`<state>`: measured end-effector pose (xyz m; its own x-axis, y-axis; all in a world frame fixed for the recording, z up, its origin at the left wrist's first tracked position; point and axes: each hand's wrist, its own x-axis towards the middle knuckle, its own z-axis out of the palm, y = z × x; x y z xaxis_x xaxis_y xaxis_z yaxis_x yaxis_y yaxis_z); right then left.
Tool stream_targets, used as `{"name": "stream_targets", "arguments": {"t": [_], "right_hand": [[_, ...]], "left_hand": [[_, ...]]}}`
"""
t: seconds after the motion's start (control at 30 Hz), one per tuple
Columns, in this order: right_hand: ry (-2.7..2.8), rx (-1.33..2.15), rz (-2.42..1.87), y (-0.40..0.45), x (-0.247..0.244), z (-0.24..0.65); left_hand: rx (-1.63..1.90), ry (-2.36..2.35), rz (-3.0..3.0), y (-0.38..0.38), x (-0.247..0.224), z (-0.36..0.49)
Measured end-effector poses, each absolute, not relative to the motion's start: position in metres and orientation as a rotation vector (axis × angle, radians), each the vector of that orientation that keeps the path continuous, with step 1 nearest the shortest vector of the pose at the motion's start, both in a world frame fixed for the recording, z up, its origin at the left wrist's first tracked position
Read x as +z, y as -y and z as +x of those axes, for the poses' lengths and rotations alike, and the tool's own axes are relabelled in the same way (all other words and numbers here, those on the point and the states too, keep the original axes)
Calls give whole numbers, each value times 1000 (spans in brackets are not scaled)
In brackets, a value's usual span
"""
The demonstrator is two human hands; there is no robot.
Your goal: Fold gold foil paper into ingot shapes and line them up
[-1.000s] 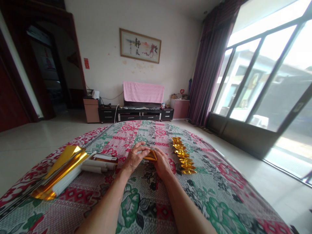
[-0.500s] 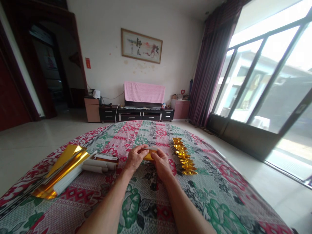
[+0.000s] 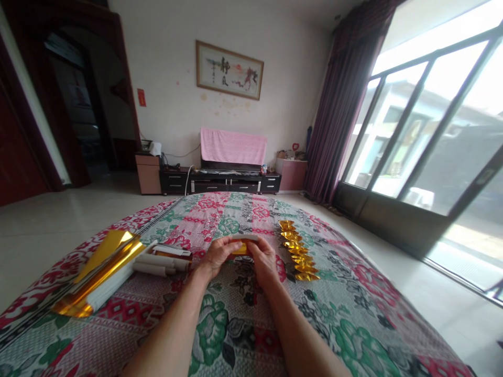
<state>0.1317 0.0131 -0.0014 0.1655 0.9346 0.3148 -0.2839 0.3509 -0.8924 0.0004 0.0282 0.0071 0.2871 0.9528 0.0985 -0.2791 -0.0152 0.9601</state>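
Observation:
A small piece of gold foil paper (image 3: 239,249) with a pale upper edge is stretched between my two hands above the cloth-covered table. My left hand (image 3: 218,255) pinches its left end, thumb laid along the front. On the other end, my right hand (image 3: 261,257) is closed with its thumb pressing the gold face. The fingers behind the paper are partly hidden. To the right of my hands, several folded gold paper ingots (image 3: 299,251) stand in a slanting row.
At the left lie gold foil sheets (image 3: 106,267), partly rolled, beside several white paper rolls (image 3: 155,264). A floral tablecloth (image 3: 243,324) covers the round table. Beyond it stand a low black cabinet (image 3: 228,184) and a screen under a pink cloth (image 3: 233,146).
The pale upper edge of the paper now shows longer and slightly arched between my hands. Both hands stay in nearly the same place, and the view has shifted slightly.

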Motion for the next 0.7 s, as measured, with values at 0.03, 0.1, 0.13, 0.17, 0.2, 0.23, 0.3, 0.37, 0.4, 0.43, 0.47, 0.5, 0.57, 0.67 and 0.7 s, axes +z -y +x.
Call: {"name": "stream_targets", "arguments": {"t": [0.03, 0.1, 0.13, 0.17, 0.2, 0.23, 0.3, 0.37, 0.4, 0.43, 0.47, 0.5, 0.57, 0.67, 0.7], "right_hand": [[1050, 1023, -790, -13, -1, 132], [1059, 1040, -806, -12, 0, 131], [1061, 1044, -813, -12, 0, 131], [1062, 1048, -818, -11, 0, 131], [1061, 1053, -820, -11, 1, 131], [1059, 1061, -820, -11, 1, 131], [1050, 1085, -817, -9, 3, 131], [1044, 1101, -811, -7, 5, 131], [1042, 1102, -809, -6, 6, 131], [1041, 1101, -808, -5, 7, 131], [1038, 1100, -809, -4, 8, 132], [1031, 1098, -811, -3, 9, 132], [1014, 1093, -816, -3, 9, 132], [995, 1075, -829, -4, 8, 132], [989, 1068, -832, -5, 7, 132]], "left_hand": [[1167, -754, 1165, -29, 6, 0], [1225, -767, 1161, -29, 6, 1], [1252, -782, 1168, -30, 5, 1], [1275, -796, 1176, -30, 6, 2], [1293, -805, 1183, -30, 6, 2], [1309, -812, 1189, -30, 6, 2], [1330, -829, 1196, -31, 6, 3], [1337, -846, 1205, -32, 5, 3], [1338, -852, 1210, -33, 5, 3], [1342, -856, 1213, -33, 5, 3], [1346, -860, 1214, -33, 4, 3], [1351, -866, 1215, -32, 4, 3], [1359, -883, 1218, -32, 4, 3], [1363, -914, 1226, -30, 5, 3], [1363, -920, 1230, -30, 5, 3]]}}
